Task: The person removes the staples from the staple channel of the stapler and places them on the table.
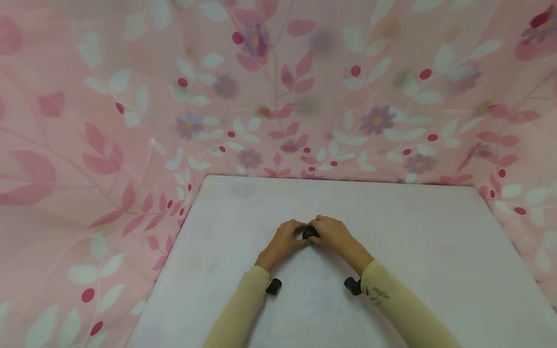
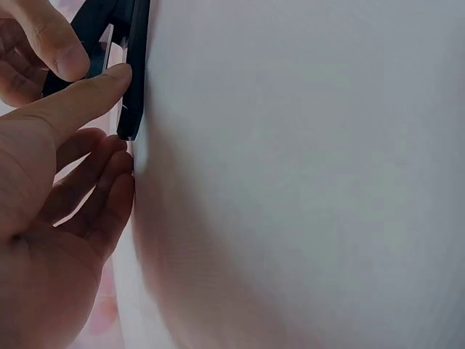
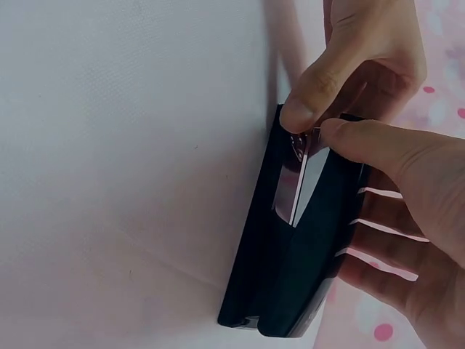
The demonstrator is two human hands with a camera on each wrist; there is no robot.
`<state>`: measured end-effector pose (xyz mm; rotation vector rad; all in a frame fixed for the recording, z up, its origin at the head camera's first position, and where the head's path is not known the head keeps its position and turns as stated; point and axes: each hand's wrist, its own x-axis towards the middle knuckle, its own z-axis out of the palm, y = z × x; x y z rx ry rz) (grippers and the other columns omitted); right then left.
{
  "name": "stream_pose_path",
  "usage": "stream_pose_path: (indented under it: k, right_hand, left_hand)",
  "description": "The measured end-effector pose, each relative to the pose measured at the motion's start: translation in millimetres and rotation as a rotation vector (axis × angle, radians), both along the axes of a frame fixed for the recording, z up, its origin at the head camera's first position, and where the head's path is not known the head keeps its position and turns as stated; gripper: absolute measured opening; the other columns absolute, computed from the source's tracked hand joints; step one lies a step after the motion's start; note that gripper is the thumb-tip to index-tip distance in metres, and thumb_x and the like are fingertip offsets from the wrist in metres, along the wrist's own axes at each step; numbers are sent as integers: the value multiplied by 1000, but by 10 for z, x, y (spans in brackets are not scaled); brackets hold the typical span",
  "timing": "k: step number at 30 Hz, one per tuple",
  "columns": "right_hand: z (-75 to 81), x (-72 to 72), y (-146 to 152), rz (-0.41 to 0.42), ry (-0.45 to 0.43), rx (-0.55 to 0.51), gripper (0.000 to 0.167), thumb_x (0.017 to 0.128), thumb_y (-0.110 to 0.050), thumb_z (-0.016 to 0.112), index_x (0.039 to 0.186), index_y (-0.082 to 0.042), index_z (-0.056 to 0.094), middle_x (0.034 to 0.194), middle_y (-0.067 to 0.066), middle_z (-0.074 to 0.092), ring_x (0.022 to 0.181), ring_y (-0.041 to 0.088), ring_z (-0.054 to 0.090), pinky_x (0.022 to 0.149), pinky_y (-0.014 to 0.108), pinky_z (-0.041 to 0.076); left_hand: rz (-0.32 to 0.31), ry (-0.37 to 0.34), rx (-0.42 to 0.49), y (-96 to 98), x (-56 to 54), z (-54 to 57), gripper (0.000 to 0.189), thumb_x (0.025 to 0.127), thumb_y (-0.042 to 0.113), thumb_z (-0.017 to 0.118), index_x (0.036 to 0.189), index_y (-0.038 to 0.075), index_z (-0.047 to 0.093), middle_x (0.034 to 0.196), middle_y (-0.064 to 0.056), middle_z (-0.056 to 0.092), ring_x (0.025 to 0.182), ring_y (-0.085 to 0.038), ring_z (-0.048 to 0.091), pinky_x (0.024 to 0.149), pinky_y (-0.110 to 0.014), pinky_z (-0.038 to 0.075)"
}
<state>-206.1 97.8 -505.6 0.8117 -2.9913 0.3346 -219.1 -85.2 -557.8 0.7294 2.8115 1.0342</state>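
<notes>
A black stapler (image 1: 311, 233) with a silver metal rail stands between both hands over the white tabletop. My right hand (image 1: 334, 234) grips it, with the fingers (image 3: 385, 247) behind its dark body (image 3: 312, 254) and the thumb on the upper part beside the rail. Opposite, my left hand (image 1: 285, 240) holds the stapler's end, its thumb (image 2: 102, 91) pressed on the lower arm (image 2: 131, 120). The two thumbs are close together in the right wrist view. A gap shows between the upper and lower arms, with the metal rail (image 3: 292, 193) visible inside.
A white table (image 1: 243, 203) spreads around the hands. Pink floral cloth (image 1: 278, 96) hangs behind it and along its sides. Black wrist cameras (image 1: 274, 286) sit by the two cream sleeves (image 1: 239, 307).
</notes>
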Motion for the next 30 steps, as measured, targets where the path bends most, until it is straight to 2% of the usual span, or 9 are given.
stream_pose_path:
  k: [4,10,17,25,30]
  right_hand:
    - [-17,-8,-57,15,-7,0,37,81,-33,80,109,-11,71,97,4,67,84,19,64,74,38,55]
    - [-32,-29,-40,-10,-4,3,35,79,-33,82,105,-11,72,93,3,66,81,17,62,74,37,54]
    - [-66,-33,-15,0,3,14,35,80,-34,81,104,-11,72,94,3,65,80,16,61,72,36,54]
    - [-48,-22,-8,-1,14,32,36,81,-37,79,106,-12,71,95,1,65,81,15,61,72,37,53]
    - [-57,-17,21,14,51,13,36,81,-37,79,106,-12,71,95,1,65,80,15,61,70,36,53]
  left_hand:
    - [-1,18,-23,-40,2,-24,37,81,25,82,114,10,73,105,-2,71,99,-15,63,90,-33,49]
    - [-37,53,1,-25,-34,-34,30,80,24,82,107,12,76,99,-2,70,95,-16,63,88,-32,49]
    - [-33,16,-2,-10,-34,-37,27,80,25,82,103,11,77,100,-5,69,96,-19,62,89,-35,48]
    - [-48,23,-42,-6,-45,-37,27,82,27,80,104,12,77,100,-3,68,94,-17,61,86,-32,47]
    - [-50,25,-77,7,-47,-26,27,82,28,79,104,13,77,100,-3,67,93,-17,60,84,-31,47]
